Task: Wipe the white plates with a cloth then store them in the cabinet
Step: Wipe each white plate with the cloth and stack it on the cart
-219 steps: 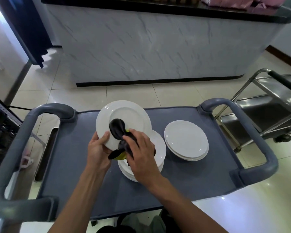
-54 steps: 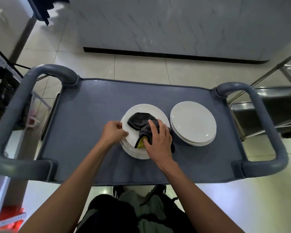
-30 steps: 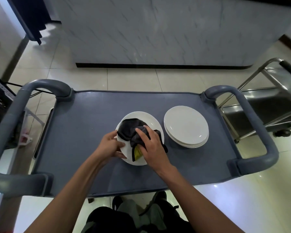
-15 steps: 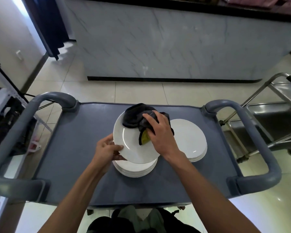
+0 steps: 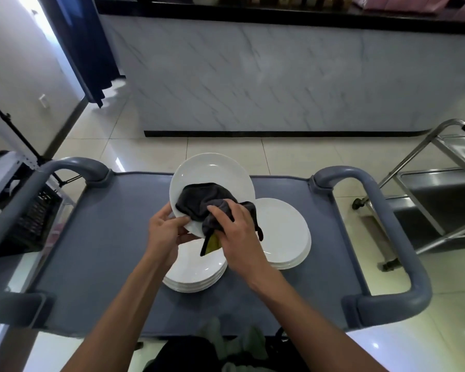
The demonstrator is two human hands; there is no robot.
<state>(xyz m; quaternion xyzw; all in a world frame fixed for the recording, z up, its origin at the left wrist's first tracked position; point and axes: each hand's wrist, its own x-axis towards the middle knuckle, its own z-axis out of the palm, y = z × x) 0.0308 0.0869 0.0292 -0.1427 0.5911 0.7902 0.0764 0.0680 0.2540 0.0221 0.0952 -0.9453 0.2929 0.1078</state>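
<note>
A marble-fronted worktop (image 5: 293, 76) spans the far side of the room. Nearer, a grey cart (image 5: 105, 237) with looped handles carries two stacks of white plates: the near stack (image 5: 196, 272) in the middle and the right stack (image 5: 282, 232) just beside it. Above the near stack a single white plate (image 5: 212, 173) is held tilted, its near-left rim clamped by the left hand (image 5: 165, 233). The right hand (image 5: 236, 237) is closed on a dark cloth (image 5: 199, 202), pressing it against the plate's face
</note>
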